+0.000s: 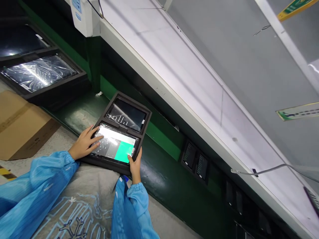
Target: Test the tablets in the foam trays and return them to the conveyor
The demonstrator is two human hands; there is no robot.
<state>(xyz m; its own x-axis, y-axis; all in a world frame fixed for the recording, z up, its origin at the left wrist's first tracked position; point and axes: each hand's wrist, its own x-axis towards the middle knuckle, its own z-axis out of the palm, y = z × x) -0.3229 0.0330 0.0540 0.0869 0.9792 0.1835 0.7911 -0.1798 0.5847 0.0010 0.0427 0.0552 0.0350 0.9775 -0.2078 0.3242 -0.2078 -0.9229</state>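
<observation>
Two-pocket black tray [146,117] against my lap, lit tablet [115,146] in its near pocket.
My left hand [83,142] lies open on the glass; my right hand [135,165] grips the tray's corner. Likely stiff, slick, fragile: hold the edges.

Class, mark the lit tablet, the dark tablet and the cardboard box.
lit tablet [116,144]: head view, middle of screen.
dark tablet [126,115]: head view, middle of screen.
cardboard box [22,126]: head view, top face.
</observation>
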